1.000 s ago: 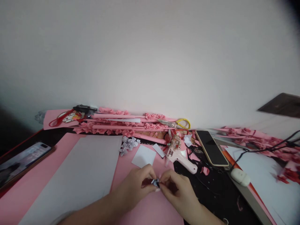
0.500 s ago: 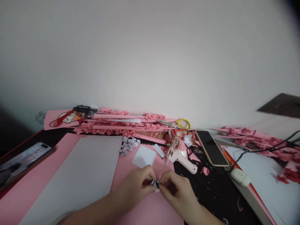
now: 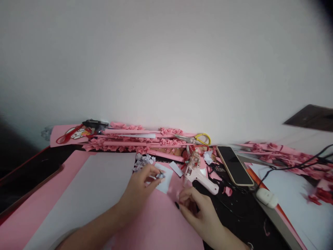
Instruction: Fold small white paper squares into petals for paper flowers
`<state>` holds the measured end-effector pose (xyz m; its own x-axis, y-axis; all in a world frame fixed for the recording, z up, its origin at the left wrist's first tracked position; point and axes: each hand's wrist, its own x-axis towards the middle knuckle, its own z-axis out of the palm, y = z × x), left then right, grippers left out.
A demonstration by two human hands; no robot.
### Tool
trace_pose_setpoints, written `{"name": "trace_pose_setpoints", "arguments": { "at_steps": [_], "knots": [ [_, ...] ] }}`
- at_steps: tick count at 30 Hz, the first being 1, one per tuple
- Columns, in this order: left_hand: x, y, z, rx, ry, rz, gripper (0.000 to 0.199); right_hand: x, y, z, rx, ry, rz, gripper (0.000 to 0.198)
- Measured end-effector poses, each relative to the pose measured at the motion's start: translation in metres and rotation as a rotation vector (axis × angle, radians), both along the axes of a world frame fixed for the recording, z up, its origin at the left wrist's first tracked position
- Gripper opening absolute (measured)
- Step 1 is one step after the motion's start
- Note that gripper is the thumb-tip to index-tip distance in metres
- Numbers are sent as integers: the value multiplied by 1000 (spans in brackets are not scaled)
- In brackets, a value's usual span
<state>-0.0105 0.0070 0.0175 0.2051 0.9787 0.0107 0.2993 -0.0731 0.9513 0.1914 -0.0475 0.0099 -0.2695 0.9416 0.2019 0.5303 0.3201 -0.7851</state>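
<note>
Pinched between left thumb and fingertips: a small folded paper (image 3: 160,175), held over a white square (image 3: 164,184).
Thumb and fingers of the left hand (image 3: 139,187) press together on it; the right hand (image 3: 200,210) is well apart from it, fingers curled above the pink sheet (image 3: 158,225), and I cannot tell whether they hold anything. A small dark bit (image 3: 177,205) shows by its fingertips. Just behind the left hand sits a folded-paper pile (image 3: 142,161); a white strip (image 3: 176,169) lies between the square and the glue gun (image 3: 204,181). Farther out, yellow-handled scissors (image 3: 194,140) rest on pink paper stems (image 3: 130,143) along the wall (image 3: 166,69), with a phone (image 3: 234,165) to the right.
</note>
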Motion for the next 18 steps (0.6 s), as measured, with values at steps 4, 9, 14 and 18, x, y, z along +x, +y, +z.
{"name": "trace_pose_setpoints", "arguments": {
  "at_steps": [4, 9, 14, 18],
  "knots": [
    [-15, 16, 5, 143, 125, 221, 16, 2, -1, 0, 18, -7, 3, 8],
    [-31, 34, 2, 387, 376, 355, 10, 3, -1, 1, 50, -14, 2, 9],
    [-31, 34, 3, 565, 385, 370, 13, 6, -1, -1, 13, 13, 0, 15],
    [-26, 26, 3, 649, 324, 214, 14, 7, -1, 1, -14, 20, 5, 25]
  ]
}}
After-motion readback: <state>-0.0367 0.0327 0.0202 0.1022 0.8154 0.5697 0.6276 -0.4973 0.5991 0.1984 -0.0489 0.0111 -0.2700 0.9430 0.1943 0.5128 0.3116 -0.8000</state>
